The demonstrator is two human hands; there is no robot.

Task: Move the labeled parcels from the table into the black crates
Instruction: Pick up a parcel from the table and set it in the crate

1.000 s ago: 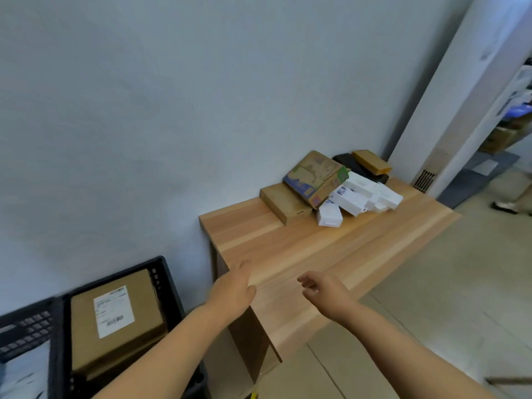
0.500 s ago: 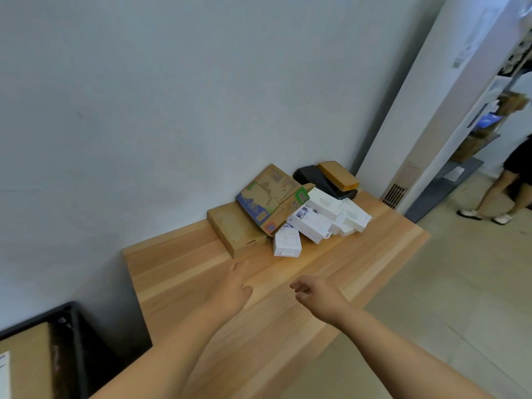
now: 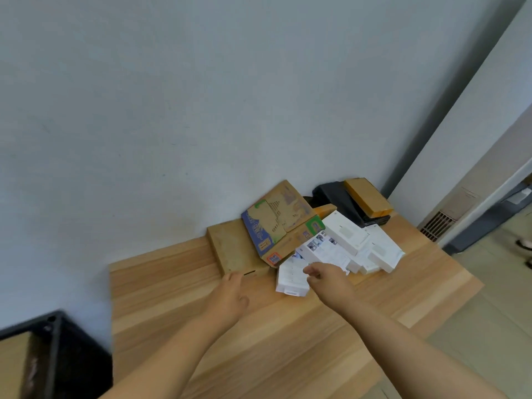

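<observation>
Left hand [image 3: 229,298] loose, fingertips at flat brown box [image 3: 234,250], right hand [image 3: 328,282] loosely curled, empty, over white box [image 3: 290,279], wooden surface [image 3: 172,283]

Parcel sorting area, indoor.
Wooden table [image 3: 288,341] against plain wall [image 3: 201,110]; piled parcels [image 3: 331,240]; black crate [image 3: 72,355]; tiled floor [image 3: 475,326].

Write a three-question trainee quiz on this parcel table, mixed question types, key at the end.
1. True or false: the right hand grips a white box.
2. The flat brown cardboard box nearest the left hand lies: A) against the wall, B) inside the black crate, C) on the floor.
3. Fill in: the colourful printed carton leans on the ___ cardboard box.

Key: 1 false, it hovers over the white boxes, holding nothing; 2 A; 3 brown.
</observation>
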